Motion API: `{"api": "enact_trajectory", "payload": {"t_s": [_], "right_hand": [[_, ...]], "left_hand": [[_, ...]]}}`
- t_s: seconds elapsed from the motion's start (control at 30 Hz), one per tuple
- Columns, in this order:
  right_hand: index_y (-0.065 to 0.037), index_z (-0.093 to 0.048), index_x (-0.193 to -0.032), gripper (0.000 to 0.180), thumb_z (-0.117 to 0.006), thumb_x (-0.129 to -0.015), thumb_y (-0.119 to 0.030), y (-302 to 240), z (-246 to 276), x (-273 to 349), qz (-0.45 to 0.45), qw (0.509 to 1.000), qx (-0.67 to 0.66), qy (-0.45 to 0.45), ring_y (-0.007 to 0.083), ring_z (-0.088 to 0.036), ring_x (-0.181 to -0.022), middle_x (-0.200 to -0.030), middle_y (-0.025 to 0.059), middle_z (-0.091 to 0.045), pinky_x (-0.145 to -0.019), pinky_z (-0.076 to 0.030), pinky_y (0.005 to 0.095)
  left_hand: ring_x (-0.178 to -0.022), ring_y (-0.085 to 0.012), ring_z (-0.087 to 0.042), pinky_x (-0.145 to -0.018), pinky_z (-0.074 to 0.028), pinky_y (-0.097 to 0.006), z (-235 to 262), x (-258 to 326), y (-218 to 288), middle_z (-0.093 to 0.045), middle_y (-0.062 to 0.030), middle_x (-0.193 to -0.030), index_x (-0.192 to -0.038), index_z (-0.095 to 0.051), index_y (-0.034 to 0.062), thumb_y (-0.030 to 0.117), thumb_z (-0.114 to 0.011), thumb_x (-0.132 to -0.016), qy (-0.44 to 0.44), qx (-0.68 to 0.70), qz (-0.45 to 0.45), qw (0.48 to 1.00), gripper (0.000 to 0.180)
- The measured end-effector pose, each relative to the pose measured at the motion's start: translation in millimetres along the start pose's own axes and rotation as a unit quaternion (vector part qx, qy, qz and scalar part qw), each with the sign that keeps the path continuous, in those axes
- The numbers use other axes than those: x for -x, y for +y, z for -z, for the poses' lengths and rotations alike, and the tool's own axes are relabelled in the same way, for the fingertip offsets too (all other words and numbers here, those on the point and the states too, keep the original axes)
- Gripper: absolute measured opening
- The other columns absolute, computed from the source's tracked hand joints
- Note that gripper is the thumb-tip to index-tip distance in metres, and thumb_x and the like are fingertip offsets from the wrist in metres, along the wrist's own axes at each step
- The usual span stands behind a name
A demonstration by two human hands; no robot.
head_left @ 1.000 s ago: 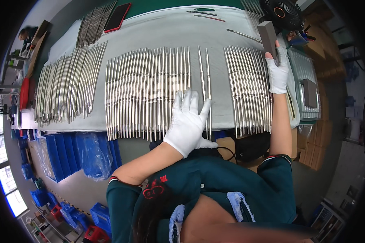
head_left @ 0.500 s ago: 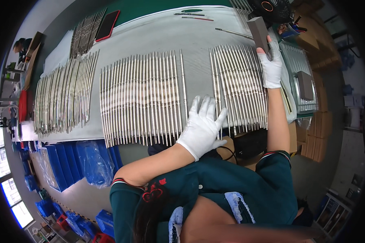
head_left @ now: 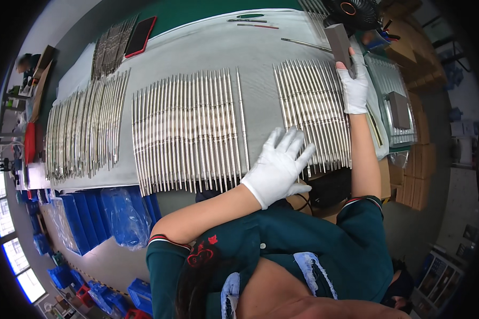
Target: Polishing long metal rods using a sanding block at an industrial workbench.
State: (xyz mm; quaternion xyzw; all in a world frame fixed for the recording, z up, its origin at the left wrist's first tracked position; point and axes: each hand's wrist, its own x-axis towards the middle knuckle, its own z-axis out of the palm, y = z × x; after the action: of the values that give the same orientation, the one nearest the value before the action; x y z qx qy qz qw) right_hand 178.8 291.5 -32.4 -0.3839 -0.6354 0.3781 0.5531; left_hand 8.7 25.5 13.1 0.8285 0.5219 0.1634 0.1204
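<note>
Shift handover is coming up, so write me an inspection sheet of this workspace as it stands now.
Surface: long bench under a pale grey cloth, green top showing at the far edge.
Job's things: thin silvery metal rods in side-by-side rows, a middle group, a right group and a left group; one single rod lies apart between the middle and right groups.
Clutter: red-edged dark flat device; black fan; clear plastic bags.
Grippers: white-gloved left hand spread flat, open, near the right group's ends; white-gloved right hand grips a grey rectangular block.
Cables: dark cable at the bench edge.
Surroundings: blue bins, cardboard boxes.
</note>
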Motion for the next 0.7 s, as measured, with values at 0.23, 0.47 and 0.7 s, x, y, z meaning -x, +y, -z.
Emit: {"api": "enact_trajectory", "payload": {"t_s": [0.23, 0.47, 0.7], "right_hand": [[-0.005, -0.053, -0.149, 0.062, -0.079, -0.093, -0.008, -5, -1, 0, -0.008, 1.0, -0.021, -0.002, 0.0162, -0.064, -0.115, -0.135, 0.0087, -0.065, -0.099, -0.051, 0.0296], [-0.005, -0.053, -0.149, 0.063, -0.08, -0.091, -0.008, -5, 1, 0, 0.024, 0.999, -0.024, -0.015, 0.0189, -0.061, -0.123, -0.141, 0.0086, -0.061, -0.105, -0.049, 0.0315], [-0.003, -0.054, -0.147, 0.064, -0.082, -0.09, -0.008, -1, 0, 0, 0.019, 0.999, -0.04, -0.019, 0.0204, -0.06, -0.127, -0.146, 0.0107, -0.058, -0.107, -0.05, 0.0335]], "left_hand": [[-0.145, -0.0479, -0.037, -0.122, -0.025, -0.058, -36, -48, 34, -0.045, -0.032, -0.149, -0.145, -0.046, -0.0069, 0.048, -0.074, -0.086, 0.001, -0.017, -0.012, 1.0, 0.085], [-0.144, -0.0474, -0.038, -0.123, -0.026, -0.057, -63, -56, 38, -0.046, -0.0314, -0.147, -0.144, -0.047, -0.0079, 0.026, -0.06, -0.093, 0.037, -0.123, 0.023, 0.991, 0.063], [-0.142, -0.0468, -0.042, -0.122, -0.029, -0.055, -58, -48, 42, -0.05, -0.03, -0.143, -0.141, -0.048, -0.0103, 0.04, -0.071, -0.088, 0.053, -0.051, 0.011, 0.997, 0.077]]}}
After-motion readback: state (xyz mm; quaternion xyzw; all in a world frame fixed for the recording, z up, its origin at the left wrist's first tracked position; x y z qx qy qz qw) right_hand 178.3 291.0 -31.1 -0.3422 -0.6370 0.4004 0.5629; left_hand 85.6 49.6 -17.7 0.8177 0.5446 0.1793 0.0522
